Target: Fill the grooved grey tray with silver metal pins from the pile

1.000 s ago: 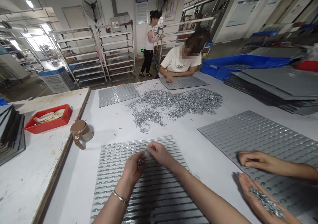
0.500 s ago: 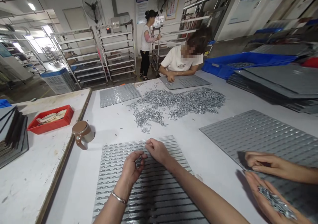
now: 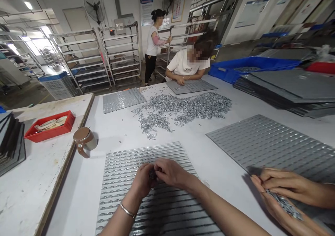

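Note:
A grey ridged tray (image 3: 125, 166) lies on the white table in front of me, its upper rows filled with small metal pieces. My left hand (image 3: 141, 182) is cupped above it, closed around a small bunch of those metal pieces (image 3: 152, 173). My right hand (image 3: 171, 173) meets it, fingertips pinched into the bunch. A big loose heap of the same metal pieces (image 3: 183, 108) is spread over the middle of the table beyond the tray.
A co-worker's hands (image 3: 280, 190) at the right hold metal pieces over another grey tray (image 3: 267, 141). A brown mug (image 3: 84, 141) stands left of my tray, a red bin (image 3: 47, 126) on the side table. A seated person works opposite; stacked trays (image 3: 293, 89) lie at right.
My two hands have drawn back toward me and come together over the tray. The co-worker's upper hand has moved down onto the palm holding pieces.

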Demonstrator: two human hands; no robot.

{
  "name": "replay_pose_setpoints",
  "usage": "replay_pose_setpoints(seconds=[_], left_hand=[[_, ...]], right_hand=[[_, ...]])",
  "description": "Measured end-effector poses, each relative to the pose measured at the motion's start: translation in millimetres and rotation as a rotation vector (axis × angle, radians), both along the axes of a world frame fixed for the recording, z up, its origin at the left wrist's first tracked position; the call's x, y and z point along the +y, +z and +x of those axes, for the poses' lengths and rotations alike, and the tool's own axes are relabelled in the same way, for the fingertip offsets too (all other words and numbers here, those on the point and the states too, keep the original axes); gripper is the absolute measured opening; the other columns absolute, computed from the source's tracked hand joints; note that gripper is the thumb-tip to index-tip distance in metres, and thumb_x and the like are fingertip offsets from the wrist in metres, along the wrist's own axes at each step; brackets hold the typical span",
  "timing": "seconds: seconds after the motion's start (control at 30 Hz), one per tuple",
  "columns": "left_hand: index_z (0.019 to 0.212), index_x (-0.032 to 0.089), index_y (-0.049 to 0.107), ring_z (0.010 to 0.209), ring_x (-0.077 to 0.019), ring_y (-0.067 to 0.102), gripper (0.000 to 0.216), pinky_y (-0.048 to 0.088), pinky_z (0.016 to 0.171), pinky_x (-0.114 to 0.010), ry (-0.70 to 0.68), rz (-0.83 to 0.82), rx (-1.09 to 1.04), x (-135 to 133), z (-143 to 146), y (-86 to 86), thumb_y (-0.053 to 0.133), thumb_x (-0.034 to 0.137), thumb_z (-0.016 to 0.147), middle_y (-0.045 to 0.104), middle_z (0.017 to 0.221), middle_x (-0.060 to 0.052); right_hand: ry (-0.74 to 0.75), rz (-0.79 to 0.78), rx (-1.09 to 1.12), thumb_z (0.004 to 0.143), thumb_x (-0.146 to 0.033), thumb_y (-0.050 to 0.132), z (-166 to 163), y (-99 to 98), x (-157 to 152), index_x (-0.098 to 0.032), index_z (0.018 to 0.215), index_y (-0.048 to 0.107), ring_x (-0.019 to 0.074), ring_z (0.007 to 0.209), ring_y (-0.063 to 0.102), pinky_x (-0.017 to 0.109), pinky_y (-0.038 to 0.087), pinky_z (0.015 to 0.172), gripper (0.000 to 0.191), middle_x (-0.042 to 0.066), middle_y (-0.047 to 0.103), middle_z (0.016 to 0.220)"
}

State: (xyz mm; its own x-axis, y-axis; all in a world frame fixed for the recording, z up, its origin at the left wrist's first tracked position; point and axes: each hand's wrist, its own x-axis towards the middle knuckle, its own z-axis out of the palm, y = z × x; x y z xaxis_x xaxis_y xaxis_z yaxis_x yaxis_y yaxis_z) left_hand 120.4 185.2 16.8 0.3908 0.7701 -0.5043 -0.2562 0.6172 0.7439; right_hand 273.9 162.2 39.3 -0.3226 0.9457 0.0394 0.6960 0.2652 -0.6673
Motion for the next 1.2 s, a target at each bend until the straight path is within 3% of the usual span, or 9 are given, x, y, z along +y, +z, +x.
replay_pose_setpoints(seconds=[0.13, 0.27, 0.33, 0.53, 0.63, 0.83, 1.0, 1.1, 1.2], left_hand=[[0.076, 0.014, 0.064, 0.057, -0.0117, 0.057, 0.022, 0.024, 0.041, -0.018, -0.059, -0.101, -0.059, 2, -10, -0.7, 0.077, 0.03, 0.067, 0.061, 0.067, -0.002], [0.074, 0.013, 0.066, 0.055, -0.0072, 0.051, 0.026, 0.027, 0.044, -0.016, -0.009, -0.05, -0.072, 7, -16, -1.1, 0.086, 0.024, 0.061, 0.061, 0.067, -0.001], [0.073, 0.012, 0.066, 0.053, -0.0058, 0.048, 0.029, 0.027, 0.043, -0.016, 0.015, -0.026, -0.075, 10, -16, -3.9, 0.088, 0.024, 0.058, 0.062, 0.068, -0.002], [0.077, 0.014, 0.062, 0.051, -0.0056, 0.049, 0.038, 0.024, 0.041, -0.015, 0.196, -0.055, -0.005, 16, -18, -17.7, 0.091, 0.029, 0.057, 0.067, 0.073, -0.004], [0.075, 0.014, 0.06, 0.05, -0.0054, 0.048, 0.041, 0.019, 0.038, -0.015, 0.194, -0.053, -0.024, 16, -21, -18.6, 0.093, 0.032, 0.056, 0.066, 0.071, -0.004], [0.083, 0.01, 0.068, 0.052, -0.0046, 0.046, 0.038, 0.021, 0.038, -0.014, 0.115, -0.07, -0.116, 16, -23, -8.6, 0.092, 0.026, 0.059, 0.063, 0.072, -0.004], [0.078, 0.012, 0.065, 0.049, -0.0029, 0.04, 0.034, 0.02, 0.039, -0.014, 0.016, -0.088, -0.189, 9, -17, -4.5, 0.091, 0.025, 0.061, 0.055, 0.064, 0.001], [0.071, 0.012, 0.062, 0.046, -0.002, 0.035, 0.036, 0.016, 0.038, -0.014, -0.035, -0.109, -0.195, 5, -11, -3.2, 0.092, 0.027, 0.058, 0.048, 0.059, 0.004], [0.073, 0.011, 0.063, 0.05, -0.0032, 0.042, 0.03, 0.02, 0.039, -0.014, 0.007, -0.141, -0.16, 5, -8, 0.1, 0.088, 0.023, 0.064, 0.057, 0.069, -0.001]], right_hand=[[-0.079, 0.045, 0.161, 0.09, -0.021, 0.053, 1, -9.9, 0, -0.02, 0.078, 0.059, 0.0165, 0.074, 0.057, 0.026, 0.039, 0.067, 0.013, 0.001, 0.064, 0.078], [-0.16, 0.009, 0.292, 0.09, -0.025, 0.054, -2, -18.5, 8, -0.02, 0.079, 0.061, 0.0152, 0.068, 0.058, 0.025, 0.039, 0.062, 0.015, 0.0, 0.065, 0.072], [-0.182, -0.01, 0.237, 0.089, -0.022, 0.054, -3, -23.8, 16, -0.019, 0.078, 0.062, 0.0145, 0.065, 0.058, 0.024, 0.038, 0.06, 0.014, -0.001, 0.066, 0.07], [-0.441, -0.017, -0.028, 0.09, -0.016, 0.051, -8, -50.1, 42, -0.019, 0.073, 0.06, 0.0173, 0.07, 0.061, 0.026, 0.038, 0.065, 0.019, 0.003, 0.068, 0.072], [-0.471, -0.035, -0.064, 0.09, -0.016, 0.052, -10, -58.0, 49, -0.019, 0.072, 0.06, 0.0181, 0.071, 0.062, 0.026, 0.036, 0.064, 0.02, 0.005, 0.068, 0.072], [-0.495, -0.033, -0.033, 0.088, -0.021, 0.059, -4, -43.6, 43, -0.019, 0.086, 0.064, 0.0192, 0.07, 0.062, 0.027, 0.039, 0.064, 0.006, 0.004, 0.068, 0.072], [-0.224, -0.027, 0.468, 0.093, -0.036, 0.055, -3, -17.7, 11, -0.02, 0.087, 0.069, 0.0163, 0.073, 0.064, 0.026, 0.047, 0.069, 0.022, 0.001, 0.071, 0.078], [-0.229, -0.063, 0.592, 0.087, -0.035, 0.062, -2, -9.3, -1, -0.02, 0.086, 0.069, 0.0164, 0.074, 0.064, 0.026, 0.049, 0.07, 0.016, 0.0, 0.071, 0.078], [-0.282, -0.095, 0.593, 0.087, -0.037, 0.06, 4, -13.6, 4, -0.019, 0.081, 0.065, 0.0152, 0.067, 0.062, 0.026, 0.049, 0.064, 0.019, 0.0, 0.069, 0.073]])
